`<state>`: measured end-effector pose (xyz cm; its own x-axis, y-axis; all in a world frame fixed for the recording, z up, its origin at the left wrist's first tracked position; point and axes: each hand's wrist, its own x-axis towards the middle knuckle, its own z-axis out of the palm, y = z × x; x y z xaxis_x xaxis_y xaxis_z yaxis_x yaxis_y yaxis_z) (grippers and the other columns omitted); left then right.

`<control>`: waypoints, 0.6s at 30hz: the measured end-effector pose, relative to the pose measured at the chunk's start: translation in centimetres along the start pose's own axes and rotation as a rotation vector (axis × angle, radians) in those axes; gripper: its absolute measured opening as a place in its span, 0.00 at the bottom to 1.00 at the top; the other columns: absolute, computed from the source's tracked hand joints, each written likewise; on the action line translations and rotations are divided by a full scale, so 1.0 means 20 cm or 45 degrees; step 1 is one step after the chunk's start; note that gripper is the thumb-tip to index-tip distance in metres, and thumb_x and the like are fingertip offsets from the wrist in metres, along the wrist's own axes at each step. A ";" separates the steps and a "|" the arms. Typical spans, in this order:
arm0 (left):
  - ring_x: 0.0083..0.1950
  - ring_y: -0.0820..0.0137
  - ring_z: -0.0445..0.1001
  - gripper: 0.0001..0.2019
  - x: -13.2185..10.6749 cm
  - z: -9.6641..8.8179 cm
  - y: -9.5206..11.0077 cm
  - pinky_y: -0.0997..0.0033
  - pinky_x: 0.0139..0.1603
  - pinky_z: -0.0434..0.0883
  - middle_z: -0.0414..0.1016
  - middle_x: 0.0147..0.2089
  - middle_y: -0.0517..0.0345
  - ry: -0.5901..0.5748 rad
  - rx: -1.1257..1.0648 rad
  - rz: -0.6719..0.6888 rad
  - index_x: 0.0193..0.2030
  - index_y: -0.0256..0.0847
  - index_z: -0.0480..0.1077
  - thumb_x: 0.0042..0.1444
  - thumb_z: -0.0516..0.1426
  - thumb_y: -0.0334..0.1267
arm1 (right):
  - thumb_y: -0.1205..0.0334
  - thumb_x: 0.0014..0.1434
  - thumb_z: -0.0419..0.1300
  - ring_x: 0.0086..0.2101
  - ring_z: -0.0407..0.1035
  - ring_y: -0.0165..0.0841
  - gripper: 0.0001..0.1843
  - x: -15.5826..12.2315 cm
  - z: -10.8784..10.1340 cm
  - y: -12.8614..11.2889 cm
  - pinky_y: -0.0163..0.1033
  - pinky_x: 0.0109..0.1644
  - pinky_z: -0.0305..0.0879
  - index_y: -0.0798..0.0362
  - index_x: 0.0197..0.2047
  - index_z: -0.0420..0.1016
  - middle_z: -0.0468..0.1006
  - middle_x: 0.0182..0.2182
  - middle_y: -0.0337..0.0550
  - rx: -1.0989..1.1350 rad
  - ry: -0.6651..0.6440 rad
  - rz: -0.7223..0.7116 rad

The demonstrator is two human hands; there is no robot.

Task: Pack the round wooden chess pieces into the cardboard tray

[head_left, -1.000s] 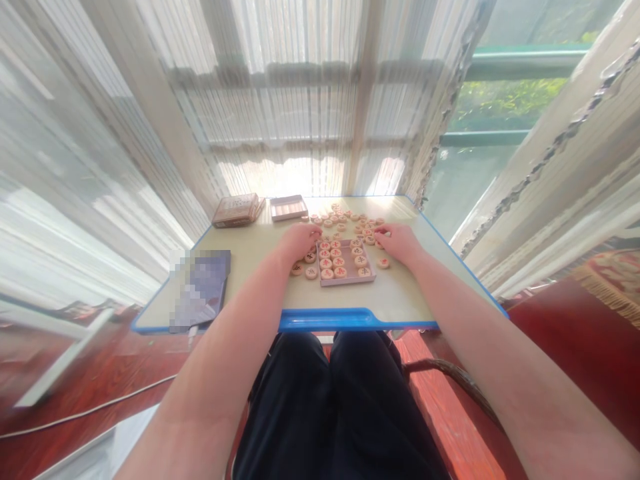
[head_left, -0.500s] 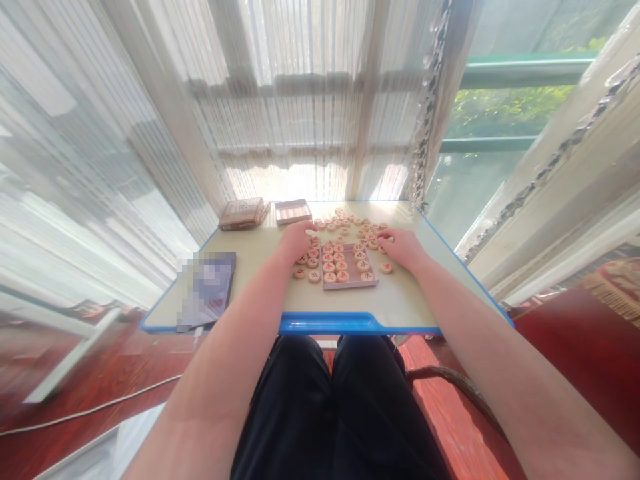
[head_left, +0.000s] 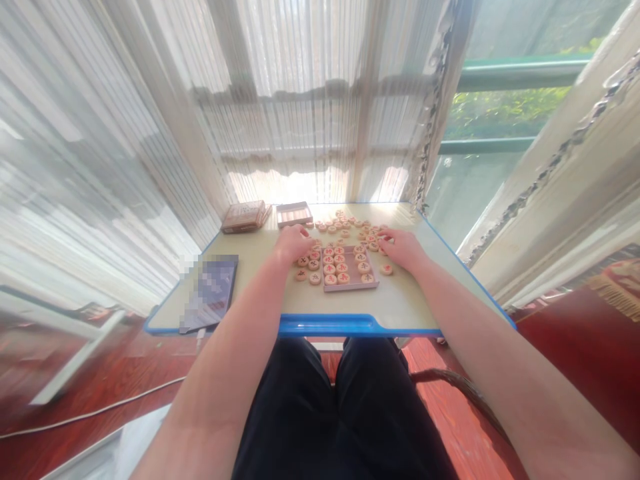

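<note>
A shallow pinkish tray (head_left: 371, 285) lies in the middle of a small blue-edged table (head_left: 330, 325) and holds several round wooden chess pieces (head_left: 336, 269) with red marks. More such pieces (head_left: 350, 223) lie scattered behind and beside the tray. My left hand (head_left: 291, 241) rests palm down at the tray's far left corner, fingers curled over loose pieces. My right hand (head_left: 404, 247) rests at the tray's far right side, fingertips pinched on a piece among the scattered ones.
A dark tablet (head_left: 213, 291) lies at the table's left front. At the back left stand a brown box (head_left: 243, 216) and a second shallow tray (head_left: 294, 214). Sheer curtains surround the table. My dark-trousered legs sit under the front edge; a cable runs over the red floor.
The view has shifted slightly. My left hand has drawn a little to the left of the pieces behind the tray; my right hand stays at the tray's right side.
</note>
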<state>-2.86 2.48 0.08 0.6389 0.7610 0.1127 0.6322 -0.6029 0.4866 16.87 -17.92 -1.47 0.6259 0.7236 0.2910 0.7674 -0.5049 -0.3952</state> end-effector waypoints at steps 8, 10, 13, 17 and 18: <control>0.44 0.62 0.73 0.18 0.03 0.04 -0.02 0.66 0.46 0.68 0.73 0.50 0.47 0.024 0.143 0.095 0.50 0.43 0.73 0.55 0.50 0.41 | 0.55 0.55 0.54 0.39 0.69 0.38 0.19 0.01 0.02 0.03 0.42 0.51 0.61 0.51 0.48 0.76 0.79 0.41 0.43 0.017 -0.007 0.010; 0.44 0.62 0.73 0.17 0.04 0.05 -0.02 0.66 0.46 0.68 0.75 0.47 0.47 0.009 0.149 0.101 0.47 0.42 0.74 0.55 0.51 0.41 | 0.54 0.55 0.54 0.40 0.69 0.38 0.20 0.01 0.03 0.03 0.43 0.52 0.60 0.51 0.48 0.76 0.79 0.41 0.44 0.014 -0.001 0.019; 0.41 0.63 0.74 0.15 0.04 0.05 -0.03 0.67 0.42 0.68 0.76 0.44 0.48 0.031 0.095 0.072 0.45 0.41 0.74 0.53 0.53 0.40 | 0.54 0.55 0.54 0.40 0.69 0.39 0.20 0.02 0.03 0.03 0.44 0.52 0.60 0.51 0.48 0.75 0.79 0.40 0.44 0.017 0.004 0.020; 0.37 0.66 0.74 0.11 0.03 0.04 -0.03 0.69 0.39 0.69 0.77 0.39 0.52 0.102 -0.069 0.047 0.40 0.40 0.74 0.48 0.57 0.35 | 0.55 0.55 0.54 0.39 0.70 0.39 0.20 0.02 0.03 0.04 0.44 0.50 0.61 0.52 0.49 0.74 0.79 0.39 0.44 0.042 0.006 0.009; 0.37 0.66 0.74 0.10 0.03 0.03 -0.03 0.69 0.39 0.69 0.77 0.38 0.53 0.140 -0.117 0.043 0.38 0.40 0.74 0.47 0.57 0.34 | 0.55 0.55 0.54 0.39 0.69 0.40 0.20 0.02 0.03 0.04 0.44 0.49 0.62 0.52 0.49 0.74 0.79 0.38 0.45 0.048 0.014 0.014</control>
<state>-2.51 3.14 -0.66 0.6043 0.7652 0.2218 0.5653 -0.6080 0.5575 17.54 -17.76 -2.22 0.6359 0.7128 0.2960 0.7548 -0.4943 -0.4312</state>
